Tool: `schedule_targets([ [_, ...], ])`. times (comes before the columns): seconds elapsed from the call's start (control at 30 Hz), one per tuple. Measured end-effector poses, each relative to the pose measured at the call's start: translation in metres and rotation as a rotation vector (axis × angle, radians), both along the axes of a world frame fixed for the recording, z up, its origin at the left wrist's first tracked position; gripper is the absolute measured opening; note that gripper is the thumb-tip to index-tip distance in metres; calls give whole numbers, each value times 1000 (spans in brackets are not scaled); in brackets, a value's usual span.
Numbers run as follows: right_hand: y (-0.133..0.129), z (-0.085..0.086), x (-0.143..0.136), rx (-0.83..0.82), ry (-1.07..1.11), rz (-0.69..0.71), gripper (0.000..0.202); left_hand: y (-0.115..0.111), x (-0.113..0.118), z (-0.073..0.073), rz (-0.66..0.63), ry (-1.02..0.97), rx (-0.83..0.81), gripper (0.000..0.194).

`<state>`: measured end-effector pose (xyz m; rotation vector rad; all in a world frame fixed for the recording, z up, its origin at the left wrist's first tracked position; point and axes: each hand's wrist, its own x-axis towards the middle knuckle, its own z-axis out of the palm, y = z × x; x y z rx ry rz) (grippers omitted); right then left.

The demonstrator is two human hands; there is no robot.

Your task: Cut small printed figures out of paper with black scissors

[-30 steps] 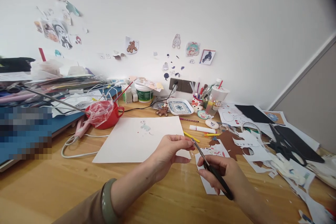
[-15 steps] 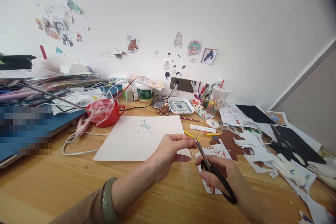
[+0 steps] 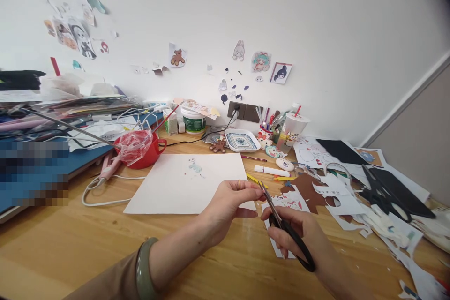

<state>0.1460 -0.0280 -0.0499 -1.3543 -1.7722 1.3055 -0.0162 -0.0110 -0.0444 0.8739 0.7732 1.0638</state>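
My right hand [image 3: 293, 227] holds black-handled scissors [image 3: 293, 239], their narrow blades pointing up and left to the fingertips of my left hand [image 3: 235, 199]. Thumb and forefinger of the left hand are pinched together at the blades; whatever lies between them is too small to make out. Behind the left hand a white sheet [image 3: 168, 187] lies on the wooden table [image 3: 105, 253], with small pale-blue cut pieces [image 3: 194, 166] near its upper part. Under the right hand is a paper with red drawings [image 3: 291, 201].
A red cup [image 3: 140, 152] with plastic film stands at the left, near a pink tool with a white cord. Behind are a patterned dish [image 3: 242, 140], a pen holder and a drink cup [image 3: 291, 131]. Brown and white scraps and larger black scissors [image 3: 379, 194] lie at the right.
The view has shifted very slightly. The scissor blades look a little more apart at their tips; both hands stay in nearly the same place.
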Motion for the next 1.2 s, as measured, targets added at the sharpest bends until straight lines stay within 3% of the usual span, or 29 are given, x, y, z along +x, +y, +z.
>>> schedule_targets([
  [0.33,-2,7,-4,7,-5,-2,12,0,1,0,-12,-37,-12,18],
  [1.2,-3,8,-4,-17,-41,-29,11,0,0,-1,-33,-50,-9,15],
])
